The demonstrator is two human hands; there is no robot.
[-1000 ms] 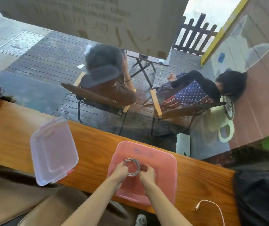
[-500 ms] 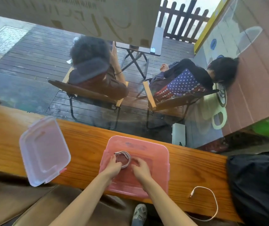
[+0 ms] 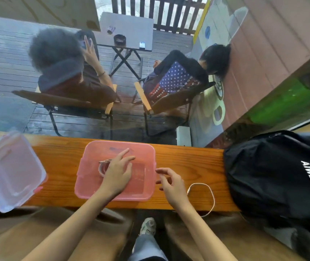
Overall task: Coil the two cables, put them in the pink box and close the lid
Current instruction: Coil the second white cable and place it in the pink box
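The pink box (image 3: 146, 153) sits open on the wooden counter. A coiled cable (image 3: 102, 166) lies inside it at the left, partly hidden under my left hand (image 3: 117, 174), which rests on it with fingers spread. My right hand (image 3: 171, 182) hovers just right of the box, fingers apart and holding nothing. The second cable (image 3: 207, 187), white and uncoiled, loops on the counter right of that hand and drops over the near edge. The clear lid (image 3: 11, 170) lies upside down at the far left of the counter.
A black backpack (image 3: 274, 174) fills the counter's right end, close to the loose cable. The wooden counter (image 3: 62, 166) is narrow, with glass behind it. Beyond the glass two people sit on chairs. Brown seats and my shoe are below.
My right hand has left the coil in the box and moved right, toward the loose cable. My left hand stays on the coil. The view has tilted down and to the right.
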